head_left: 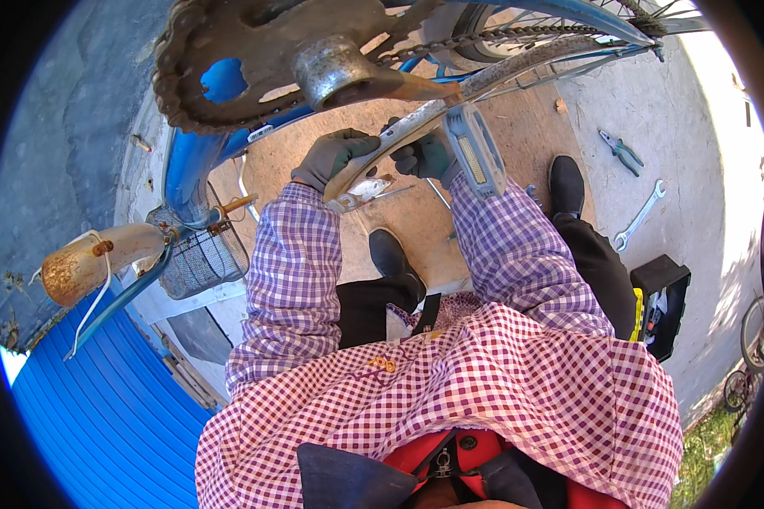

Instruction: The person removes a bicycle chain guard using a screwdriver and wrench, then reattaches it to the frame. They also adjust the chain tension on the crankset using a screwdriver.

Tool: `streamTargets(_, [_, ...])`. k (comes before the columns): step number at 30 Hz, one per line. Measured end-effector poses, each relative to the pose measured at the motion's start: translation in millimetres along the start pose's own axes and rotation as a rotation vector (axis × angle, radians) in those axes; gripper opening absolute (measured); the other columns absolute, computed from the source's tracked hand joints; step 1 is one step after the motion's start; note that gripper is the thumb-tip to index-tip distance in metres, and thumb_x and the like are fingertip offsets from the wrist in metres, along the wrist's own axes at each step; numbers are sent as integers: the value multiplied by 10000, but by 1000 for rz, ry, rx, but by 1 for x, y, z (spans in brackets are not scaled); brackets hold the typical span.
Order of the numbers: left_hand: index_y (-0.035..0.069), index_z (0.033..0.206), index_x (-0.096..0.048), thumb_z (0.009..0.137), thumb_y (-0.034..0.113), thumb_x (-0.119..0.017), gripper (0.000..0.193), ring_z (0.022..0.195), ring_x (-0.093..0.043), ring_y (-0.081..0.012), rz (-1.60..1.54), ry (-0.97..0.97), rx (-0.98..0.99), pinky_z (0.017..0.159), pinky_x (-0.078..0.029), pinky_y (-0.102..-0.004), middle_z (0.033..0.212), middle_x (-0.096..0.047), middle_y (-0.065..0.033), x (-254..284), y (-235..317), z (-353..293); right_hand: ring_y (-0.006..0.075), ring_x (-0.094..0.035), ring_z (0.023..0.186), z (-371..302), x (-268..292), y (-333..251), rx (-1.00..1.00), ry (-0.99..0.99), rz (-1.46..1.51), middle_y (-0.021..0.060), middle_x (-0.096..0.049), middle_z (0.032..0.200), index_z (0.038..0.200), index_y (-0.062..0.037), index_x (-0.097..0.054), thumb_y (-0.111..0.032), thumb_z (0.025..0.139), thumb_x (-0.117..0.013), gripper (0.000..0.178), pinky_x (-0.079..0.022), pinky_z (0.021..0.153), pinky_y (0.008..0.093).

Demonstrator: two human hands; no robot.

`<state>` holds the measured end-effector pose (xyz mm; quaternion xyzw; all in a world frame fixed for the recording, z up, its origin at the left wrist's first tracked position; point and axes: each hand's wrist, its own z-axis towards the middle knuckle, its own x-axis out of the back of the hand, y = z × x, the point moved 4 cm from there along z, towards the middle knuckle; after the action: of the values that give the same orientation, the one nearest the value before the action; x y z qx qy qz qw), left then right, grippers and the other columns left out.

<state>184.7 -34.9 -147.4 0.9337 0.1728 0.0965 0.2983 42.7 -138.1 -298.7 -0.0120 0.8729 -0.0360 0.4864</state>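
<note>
A curved, rust-stained metal chain guard [475, 82] runs from the bicycle's rear wheel down to a free-looking front end. Around that front end, my left hand [338, 158] is closed, in a grey work glove. My right hand [430, 158], gloved too, is at the guard just to the right; its fingers are curled against it and partly hidden behind it. Close above both hands are the rusty chainring [191, 72] and crank [335, 72]. A pedal [475, 151] hangs in front of my right wrist. The dark chain [492, 36] stretches toward the rear wheel.
Pliers [621, 153] and an open-end wrench [641, 216] lie on the concrete at right. Near my leg stands a black toolbox [675, 310]. The blue frame [187, 174], wire basket [197, 263] and rusty handlebar end [72, 267] are at left, above blue corrugated sheeting [110, 399].
</note>
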Motion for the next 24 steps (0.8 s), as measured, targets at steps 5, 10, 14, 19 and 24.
streamTargets(5, [-56, 1203, -697, 998, 278, -708, 392, 808, -686, -160, -11, -31, 8, 736, -574, -284, 987, -715, -137, 0, 2, -2, 151, -582, 567, -4, -12, -7, -64, 94, -340, 92, -655, 772, 1066, -33, -702, -520, 980, -667, 496, -466, 482, 273])
streamTargets(10, [-54, 1203, -697, 997, 279, -714, 392, 803, -686, -162, 38, -49, -51, 729, -574, -284, 976, -717, -131, 1, -2, 2, 124, -526, 534, 1, -11, -6, -167, -49, -138, 54, -594, 697, 1009, -48, -690, -531, 1003, -635, 486, -390, 432, 252])
streamTargets(14, [-56, 1203, -696, 991, 274, -721, 393, 807, -692, -170, -17, -52, -19, 724, -580, -285, 992, -716, -136, 2, -3, 1, 119, -517, 555, 6, -2, 0, -241, -195, 60, 63, -626, 819, 1100, -64, -685, -489, 1054, -560, 445, -386, 439, 256])
streamTargets(19, [-52, 1207, -698, 986, 271, -725, 392, 804, -698, -173, -27, -18, -21, 719, -585, -282, 1006, -715, -141, 1, 2, -4, 144, -561, 600, 12, 7, 1, -274, -363, 259, 120, -682, 1070, 1281, -64, -657, -437, 1056, -521, 456, -489, 509, 287])
streamTargets(24, [-43, 1226, -696, 995, 278, -715, 396, 823, -698, -164, 12, -27, 24, 737, -589, -269, 1031, -716, -135, 1, 4, -7, 140, -585, 613, 13, 5, -3, -59, -211, -34, 121, -703, 1020, 1237, -39, -670, -445, 1045, -539, 468, -503, 512, 285])
